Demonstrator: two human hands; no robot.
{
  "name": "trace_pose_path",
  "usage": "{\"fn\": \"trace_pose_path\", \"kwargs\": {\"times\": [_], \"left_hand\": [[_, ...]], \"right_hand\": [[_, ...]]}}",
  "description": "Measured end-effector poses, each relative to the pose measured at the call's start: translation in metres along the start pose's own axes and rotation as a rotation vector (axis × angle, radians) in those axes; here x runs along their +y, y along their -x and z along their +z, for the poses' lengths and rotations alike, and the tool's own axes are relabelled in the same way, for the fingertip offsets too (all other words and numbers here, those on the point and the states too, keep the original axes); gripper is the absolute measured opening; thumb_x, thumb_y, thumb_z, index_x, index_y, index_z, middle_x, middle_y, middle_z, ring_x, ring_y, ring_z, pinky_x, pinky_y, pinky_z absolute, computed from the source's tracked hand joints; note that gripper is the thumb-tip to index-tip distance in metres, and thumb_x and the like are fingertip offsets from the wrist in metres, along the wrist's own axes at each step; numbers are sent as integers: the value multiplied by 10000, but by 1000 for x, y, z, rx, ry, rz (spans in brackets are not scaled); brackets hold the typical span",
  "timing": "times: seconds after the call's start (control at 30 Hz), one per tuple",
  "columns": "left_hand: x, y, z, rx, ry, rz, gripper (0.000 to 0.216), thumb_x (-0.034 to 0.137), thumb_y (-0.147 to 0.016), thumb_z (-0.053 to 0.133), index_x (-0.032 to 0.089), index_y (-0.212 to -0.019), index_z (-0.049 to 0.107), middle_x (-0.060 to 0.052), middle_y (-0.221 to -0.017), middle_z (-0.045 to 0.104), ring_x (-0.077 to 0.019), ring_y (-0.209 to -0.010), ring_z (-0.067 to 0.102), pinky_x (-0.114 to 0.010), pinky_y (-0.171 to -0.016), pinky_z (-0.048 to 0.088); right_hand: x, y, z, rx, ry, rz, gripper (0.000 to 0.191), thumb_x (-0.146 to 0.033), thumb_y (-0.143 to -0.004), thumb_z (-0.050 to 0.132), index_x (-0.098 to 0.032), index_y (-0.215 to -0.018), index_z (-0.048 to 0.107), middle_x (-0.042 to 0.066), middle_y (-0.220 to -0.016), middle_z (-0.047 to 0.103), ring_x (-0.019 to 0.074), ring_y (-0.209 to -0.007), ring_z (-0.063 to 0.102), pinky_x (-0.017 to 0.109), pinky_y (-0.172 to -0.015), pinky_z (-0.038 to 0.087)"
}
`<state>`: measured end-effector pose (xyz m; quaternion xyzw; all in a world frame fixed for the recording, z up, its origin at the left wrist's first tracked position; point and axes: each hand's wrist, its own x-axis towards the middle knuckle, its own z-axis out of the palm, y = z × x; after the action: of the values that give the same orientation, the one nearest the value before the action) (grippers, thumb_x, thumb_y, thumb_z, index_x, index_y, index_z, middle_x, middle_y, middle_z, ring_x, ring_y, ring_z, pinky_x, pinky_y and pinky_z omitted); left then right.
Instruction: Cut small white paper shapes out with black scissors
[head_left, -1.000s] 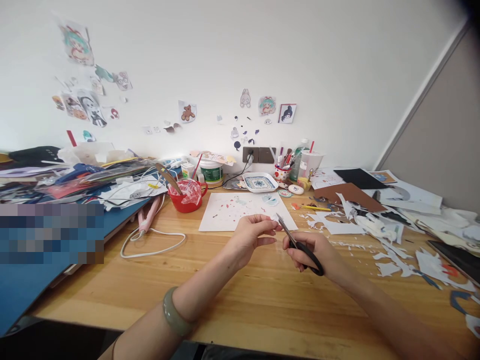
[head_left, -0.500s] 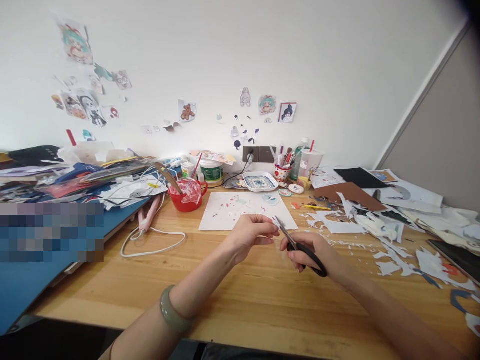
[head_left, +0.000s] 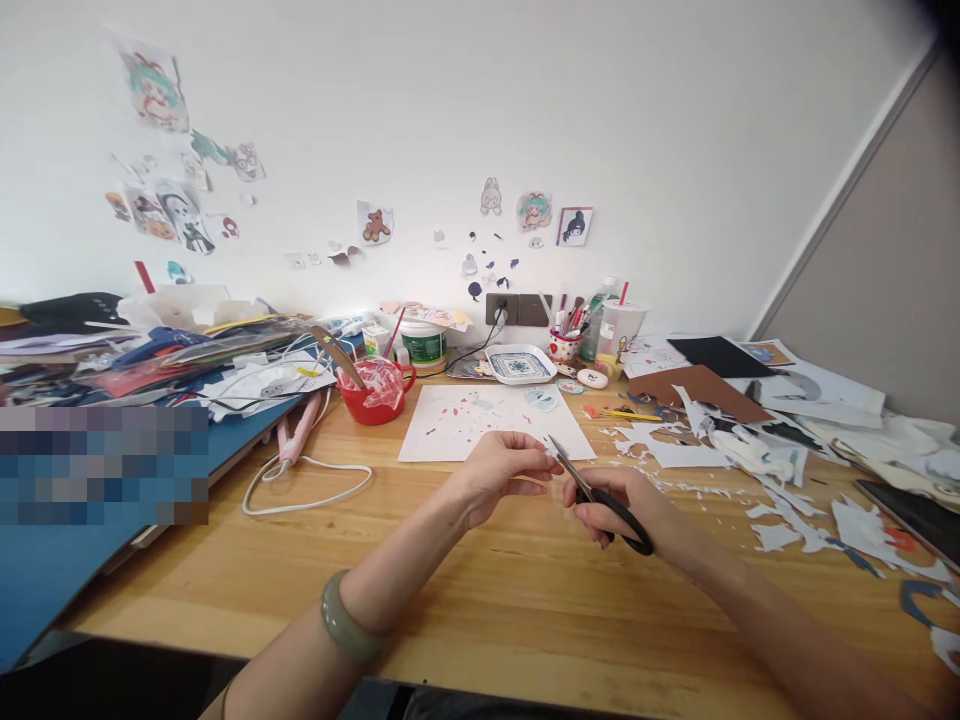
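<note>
My left hand (head_left: 508,468) pinches a small white piece of paper (head_left: 552,449), mostly covered by the fingertips. My right hand (head_left: 619,505) is closed round the black handles of a pair of scissors (head_left: 592,490). The blades point up and to the left, right beside the paper and the left fingertips. Both hands are held above the wooden table (head_left: 480,610). Just beyond them lies a white sheet (head_left: 435,430) scattered with tiny coloured cut-outs.
A red cup (head_left: 373,400) with crumpled plastic and a patterned tray (head_left: 520,364) stand behind. White paper scraps (head_left: 776,535) and a brown sheet (head_left: 697,392) cover the right side. A pink tool with a white cord (head_left: 300,430) lies left, beside a cluttered blue surface (head_left: 67,580).
The scissor blades look closer together than before. Both hands stay in nearly the same place, and the rest of the table looks the same.
</note>
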<state>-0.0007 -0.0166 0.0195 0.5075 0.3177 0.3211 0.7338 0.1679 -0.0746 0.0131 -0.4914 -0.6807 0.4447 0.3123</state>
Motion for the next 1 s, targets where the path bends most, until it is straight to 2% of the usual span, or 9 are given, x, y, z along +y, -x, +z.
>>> {"fn": "trace_pose_path", "kwargs": {"times": [0.3,0.43,0.77,1.0], "left_hand": [[0,-2,1,67,69,54,193,229,-543,690,123,-680,605,-51,-706,611,-112,-681,549,-208,-592,430],[1,-2,0,52,60,62,167,241,-572,665,117,-671,611,-53,-706,612,-92,-632,531,-203,-578,432],[3,0,1,0,-18,10,124,227,-573,649,119,-576,588,-59,-693,620,-103,-655,544,-193,-583,417],[2,-1,-3,-17,1,3,159,257,-564,661,126,-610,584,-57,-707,622,-105,-655,542,-204,-574,419]], "right_hand": [[3,0,0,24,-10,12,107,-256,-722,482,-157,-719,521,-37,-504,473,90,-450,471,199,-440,374],[5,-1,0,35,-8,23,102,-252,-717,488,-156,-722,523,-40,-492,467,91,-443,471,199,-433,372],[0,1,-1,3,-4,21,102,-236,-710,482,-156,-740,537,-36,-511,471,92,-461,475,204,-443,379],[-1,2,-2,-13,2,33,122,-272,-728,480,-158,-718,521,-36,-503,475,85,-449,458,201,-448,383]]}}
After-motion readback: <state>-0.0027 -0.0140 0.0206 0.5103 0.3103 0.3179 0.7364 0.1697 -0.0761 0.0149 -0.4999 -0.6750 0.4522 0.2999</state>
